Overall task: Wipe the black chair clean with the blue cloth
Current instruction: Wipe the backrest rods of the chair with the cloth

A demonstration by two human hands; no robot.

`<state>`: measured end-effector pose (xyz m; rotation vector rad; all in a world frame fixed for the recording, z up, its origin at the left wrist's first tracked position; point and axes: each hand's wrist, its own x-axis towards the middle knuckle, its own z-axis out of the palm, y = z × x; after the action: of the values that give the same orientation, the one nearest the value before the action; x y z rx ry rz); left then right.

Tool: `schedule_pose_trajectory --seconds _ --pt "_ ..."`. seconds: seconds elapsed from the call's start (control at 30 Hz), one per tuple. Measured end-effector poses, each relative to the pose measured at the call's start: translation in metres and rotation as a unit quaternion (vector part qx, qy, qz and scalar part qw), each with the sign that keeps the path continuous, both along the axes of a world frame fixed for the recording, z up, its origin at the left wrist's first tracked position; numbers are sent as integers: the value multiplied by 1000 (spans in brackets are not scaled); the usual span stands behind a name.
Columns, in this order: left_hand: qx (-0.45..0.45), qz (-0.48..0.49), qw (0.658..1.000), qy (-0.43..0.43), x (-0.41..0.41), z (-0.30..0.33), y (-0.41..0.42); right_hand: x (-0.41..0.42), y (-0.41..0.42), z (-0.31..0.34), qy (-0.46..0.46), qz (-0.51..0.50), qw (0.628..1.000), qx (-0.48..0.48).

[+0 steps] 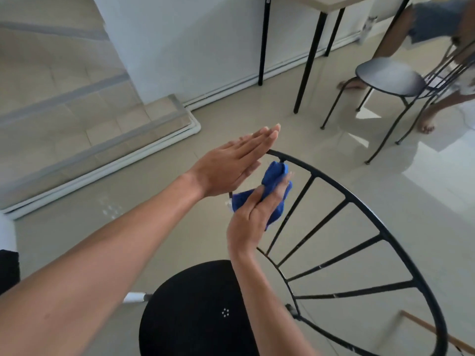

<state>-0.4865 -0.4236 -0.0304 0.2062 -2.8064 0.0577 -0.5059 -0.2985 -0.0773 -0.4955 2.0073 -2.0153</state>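
Note:
The black chair [195, 312] stands right below me, its round seat at the bottom of the view and its curved metal backrest with spokes arching to the right. My right hand [253, 214] is closed around the bunched blue cloth [273, 179], pressing it against the left end of the backrest's top rail. My left hand [231, 165] is flat with fingers straight and together, hovering just above and left of the cloth, holding nothing.
A second chair [390, 75] stands at the upper right, with another person's legs beside it. A table's black legs [307, 62] rise behind. Tiled steps [90, 129] with a white edge run along the left. Pale floor tiles surround the chair.

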Motion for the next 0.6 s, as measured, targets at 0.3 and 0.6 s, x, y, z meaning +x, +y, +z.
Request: schedule_pose_trajectory --seconds 0.3,0.6 --pt "-34 17 999 39 -6 -11 2 -4 -26 -54 77 -88 991 67" --pt "-27 43 998 47 -6 -13 13 -12 -28 -27 53 -65 996 22"
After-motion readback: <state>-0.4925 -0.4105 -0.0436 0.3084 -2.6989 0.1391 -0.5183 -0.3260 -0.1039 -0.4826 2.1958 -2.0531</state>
